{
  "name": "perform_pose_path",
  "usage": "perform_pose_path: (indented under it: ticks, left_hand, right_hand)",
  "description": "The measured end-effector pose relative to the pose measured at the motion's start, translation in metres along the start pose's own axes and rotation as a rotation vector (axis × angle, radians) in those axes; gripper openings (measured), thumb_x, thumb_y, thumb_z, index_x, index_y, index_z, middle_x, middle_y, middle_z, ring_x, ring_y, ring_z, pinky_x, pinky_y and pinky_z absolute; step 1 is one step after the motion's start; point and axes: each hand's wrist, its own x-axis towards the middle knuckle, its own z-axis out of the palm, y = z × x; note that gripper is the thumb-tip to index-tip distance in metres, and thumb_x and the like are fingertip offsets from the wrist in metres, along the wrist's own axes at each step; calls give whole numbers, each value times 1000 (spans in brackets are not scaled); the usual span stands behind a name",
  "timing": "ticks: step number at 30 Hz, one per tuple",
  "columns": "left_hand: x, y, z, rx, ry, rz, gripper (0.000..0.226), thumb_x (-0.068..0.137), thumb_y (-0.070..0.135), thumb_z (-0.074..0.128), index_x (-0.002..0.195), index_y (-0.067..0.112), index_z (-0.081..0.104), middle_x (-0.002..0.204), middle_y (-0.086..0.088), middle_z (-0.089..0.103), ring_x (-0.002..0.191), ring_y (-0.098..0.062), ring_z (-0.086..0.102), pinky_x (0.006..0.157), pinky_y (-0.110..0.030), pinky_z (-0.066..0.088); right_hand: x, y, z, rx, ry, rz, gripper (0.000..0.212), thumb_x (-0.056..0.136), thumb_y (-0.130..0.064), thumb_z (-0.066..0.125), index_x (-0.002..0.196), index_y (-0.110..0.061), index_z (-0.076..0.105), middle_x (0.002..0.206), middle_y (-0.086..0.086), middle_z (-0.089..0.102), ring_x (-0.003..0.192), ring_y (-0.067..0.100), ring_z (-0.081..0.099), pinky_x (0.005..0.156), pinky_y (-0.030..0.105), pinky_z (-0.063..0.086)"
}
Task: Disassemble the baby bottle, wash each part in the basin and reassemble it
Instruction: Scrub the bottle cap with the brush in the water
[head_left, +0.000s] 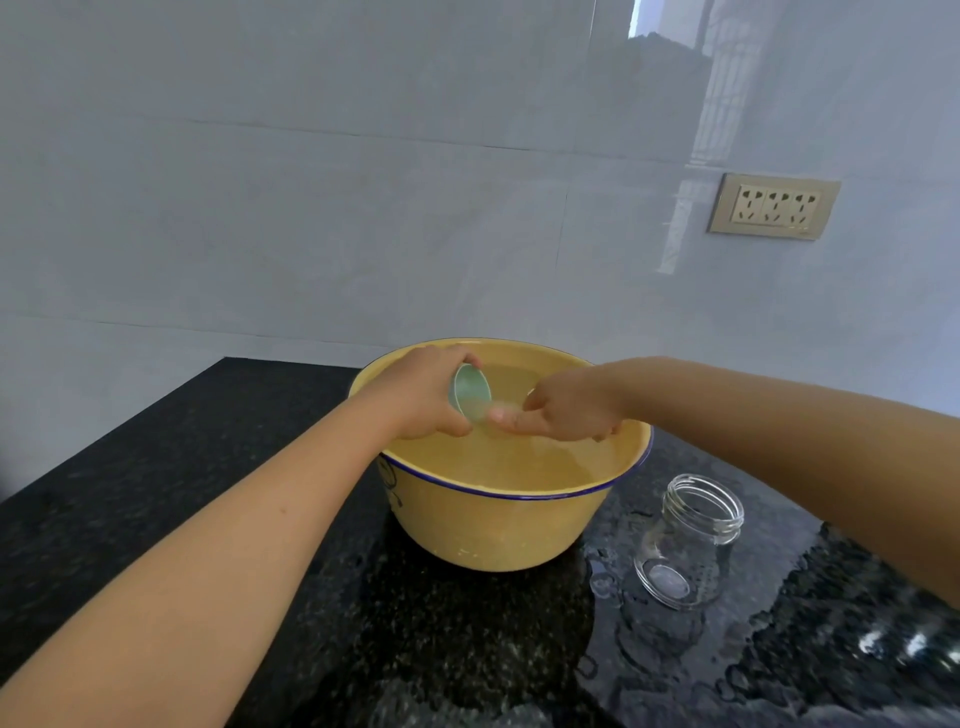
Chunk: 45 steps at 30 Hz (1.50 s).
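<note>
Left hand (421, 395) clasps light, likely slippery cap (470, 397) at basin's (493, 530) ten o'clock; hold by rim. Right hand (566, 410), fingers straight, rubs it.

Glossy stone, enamel and clear glass

The speckled black tabletop (171, 499) shines wet; the yellow basin (493, 525) looks smooth and enamelled with a blue rim; the bottle body (691, 545) is clear glass; wall tiles (311, 208) are glossy.
</note>
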Motion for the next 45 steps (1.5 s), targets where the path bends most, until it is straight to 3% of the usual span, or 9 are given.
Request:
perform_pose_path:
  ticks: [4, 9, 16, 19, 24, 29, 36, 40, 45]
  left_hand:
    - [0, 0, 0, 85, 0, 13, 73, 67, 21, 75, 133, 26, 43, 129, 1, 53, 111, -20, 52, 88, -36, 48]
    - [1, 0, 1, 114, 13, 37, 70, 68, 17, 74, 130, 29, 45, 118, 3, 59, 97, -18, 55, 72, -28, 45]
    - [-1, -1, 1, 11, -13, 68, 47, 67, 16, 73, 109, 27, 53, 96, 4, 61, 83, -17, 57, 63, -25, 44]
    - [0, -2, 1, -11, -10, 54, 60, 68, 21, 75, 123, 25, 50, 110, 4, 60, 92, -16, 56, 70, -25, 44]
    - [-2, -1, -1, -87, -4, 37, 74, 70, 24, 77, 135, 22, 41, 131, 4, 51, 114, -15, 51, 88, -25, 43]
    - [-1, -2, 0, -67, -3, 27, 67, 69, 24, 78, 128, 25, 45, 127, 3, 53, 110, -15, 51, 87, -27, 45]
    - [-1, 2, 0, -34, -56, 2, 67, 72, 22, 75, 129, 27, 41, 121, 3, 52, 101, -16, 52, 78, -26, 44]
    - [-1, 3, 0, -63, -131, -12, 64, 73, 28, 76, 126, 28, 40, 114, 3, 52, 96, -17, 52, 75, -26, 43]
    - [0, 2, 2, -29, -202, -18, 60, 77, 30, 73, 126, 26, 41, 115, 3, 50, 100, -17, 49, 81, -27, 41]
  right_hand:
    - [-13, -12, -11, 67, -20, -66, 47, 89, -58, 47, 91, -12, 58, 44, -3, 50, 39, 14, 48, 52, 24, 41]
    - [-11, -22, -27, 216, 60, -108, 29, 81, -11, 60, 107, 1, 65, 36, -5, 52, 34, 10, 52, 46, 17, 44]
    - [-11, -14, -43, 188, 379, -129, 21, 73, -19, 65, 92, -15, 71, 57, -10, 68, 31, 0, 52, 50, 10, 48]
    - [-5, -1, -42, 228, 464, -115, 17, 77, -24, 68, 94, -21, 69, 82, 1, 74, 42, 7, 63, 67, 27, 59]
    - [-5, 13, -22, 127, 397, -78, 26, 95, -27, 51, 117, -28, 64, 84, 0, 72, 52, 15, 66, 47, 12, 46]
    - [-10, 8, 8, 0, 391, -117, 32, 98, -31, 43, 125, -26, 60, 116, -2, 67, 103, 21, 60, 89, 30, 44]
    - [-21, 12, 9, 151, 370, -194, 31, 99, -26, 41, 124, -21, 60, 85, 3, 70, 53, 3, 58, 53, 8, 39]
    - [-16, 12, 12, 55, 465, -125, 33, 100, -26, 39, 122, -19, 62, 112, 6, 67, 105, 25, 58, 82, 28, 43]
    - [-11, 8, 21, -58, 347, -148, 29, 99, -26, 39, 110, -19, 64, 95, -1, 63, 99, 25, 57, 82, 34, 45]
